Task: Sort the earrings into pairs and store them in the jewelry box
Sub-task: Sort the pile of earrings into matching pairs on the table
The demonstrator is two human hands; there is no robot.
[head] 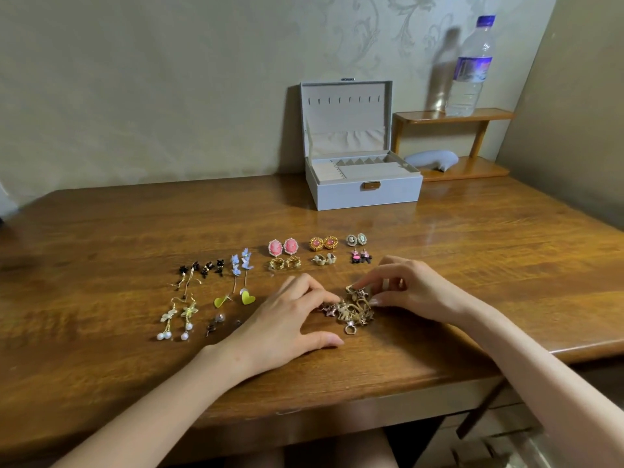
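Note:
A tangled pile of small gold and pink earrings (pixel 354 312) lies on the wooden table (pixel 489 251) between my hands. My left hand (pixel 287 319) rests flat beside the pile, fingertips touching a pink star earring (pixel 328 310). My right hand (pixel 405 288) pinches a gold earring (pixel 351 288) at the pile's top. Sorted pairs lie beyond: pink cameos (pixel 283 246), gold-rimmed pink studs (pixel 323 243), grey cameos (pixel 356 239), blue flower drops (pixel 241 263), yellow hearts (pixel 236 298), pearl drops (pixel 177 320). The grey jewelry box (pixel 364 194) stands open at the back.
A water bottle (pixel 471 69) stands on a small wooden shelf (pixel 452 116) to the right of the box, with a grey object (pixel 432 159) on its lower tier. Black drop earrings (pixel 199 270) lie at the left. The table's front edge runs close under my forearms.

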